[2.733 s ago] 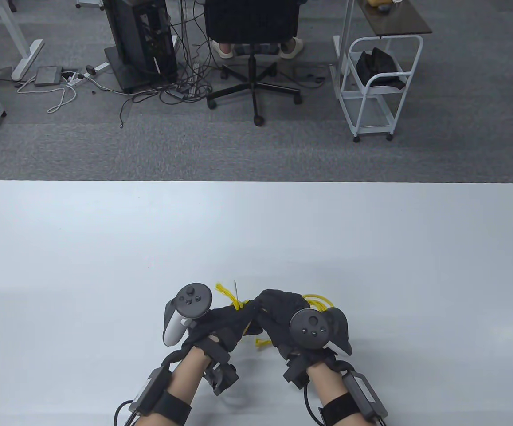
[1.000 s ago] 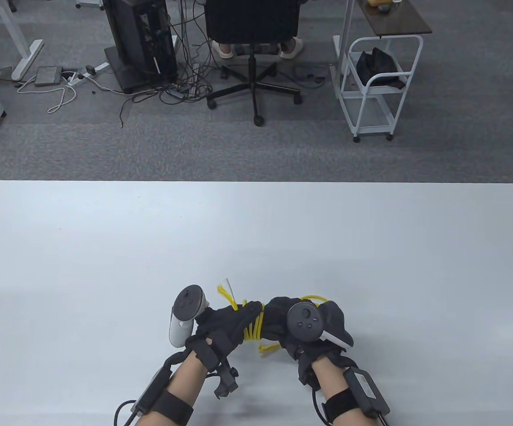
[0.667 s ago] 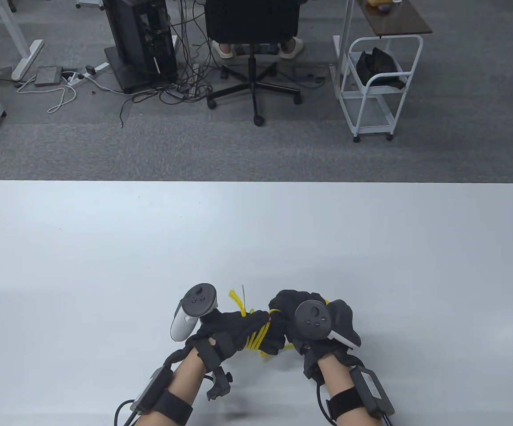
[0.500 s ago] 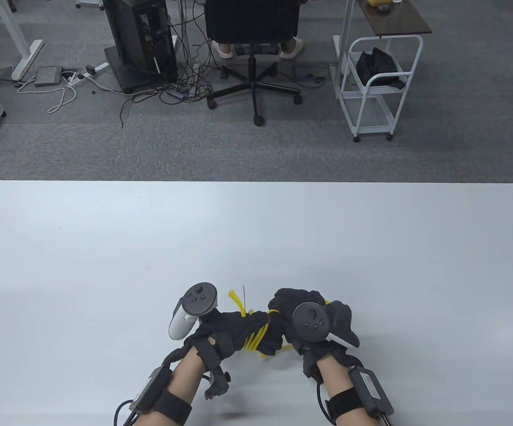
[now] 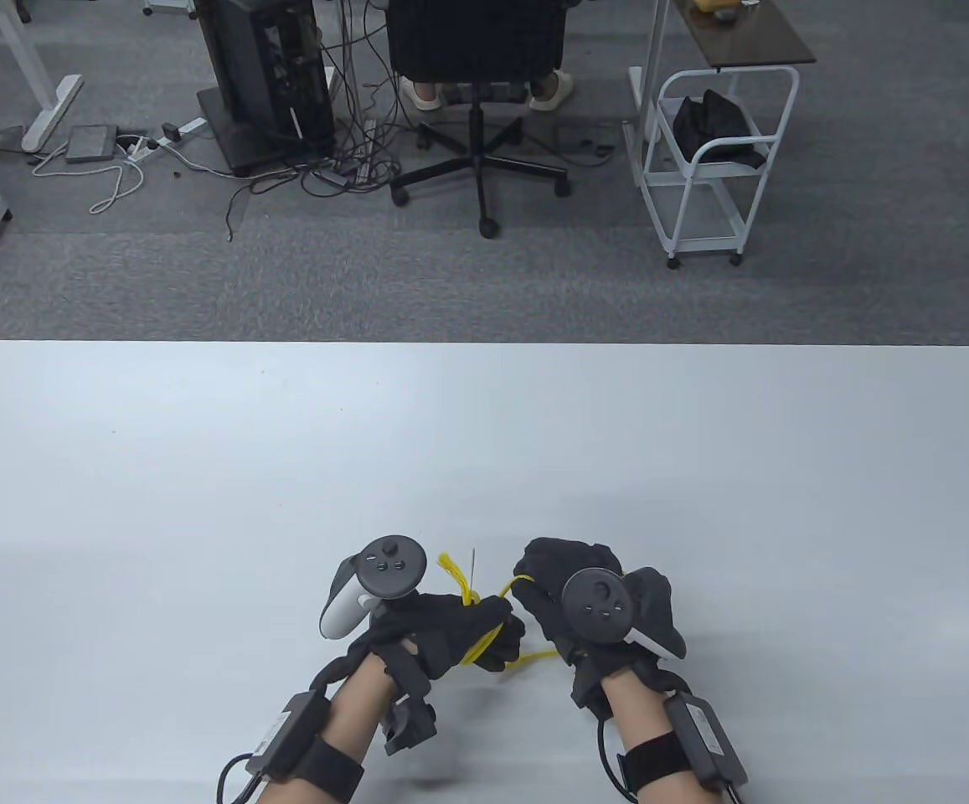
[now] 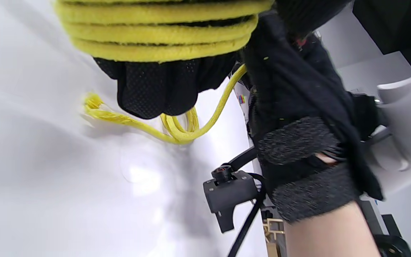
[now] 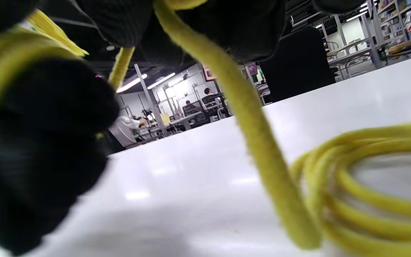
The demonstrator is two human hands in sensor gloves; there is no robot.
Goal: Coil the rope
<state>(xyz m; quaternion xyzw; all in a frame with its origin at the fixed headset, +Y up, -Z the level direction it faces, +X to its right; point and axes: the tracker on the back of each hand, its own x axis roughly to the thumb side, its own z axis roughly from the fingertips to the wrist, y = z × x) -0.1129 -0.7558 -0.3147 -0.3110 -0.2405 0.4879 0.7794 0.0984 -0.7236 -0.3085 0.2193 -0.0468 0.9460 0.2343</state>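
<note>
A yellow rope [image 5: 484,641] is wound in several turns around the fingers of my left hand [image 5: 459,632], near the table's front edge. The turns show close up in the left wrist view [image 6: 162,34], with a frayed end [image 6: 93,105] lying on the table. Another frayed end [image 5: 453,569] sticks up behind the left hand. My right hand [image 5: 555,586] grips a strand of the rope just right of the left hand. In the right wrist view the strand [image 7: 248,117] runs down from the right fingers to loose loops [image 7: 369,185] on the table.
The white table [image 5: 484,452] stretches wide to the left, right and far side of my hands. Beyond its far edge stand an office chair [image 5: 477,100], a computer tower [image 5: 262,79] with cables, and a white cart [image 5: 706,159] on the floor.
The hands have drawn slightly apart. My right hand has moved right and away from the left, pulling a strand taut. The left tracker has turned to face up.
</note>
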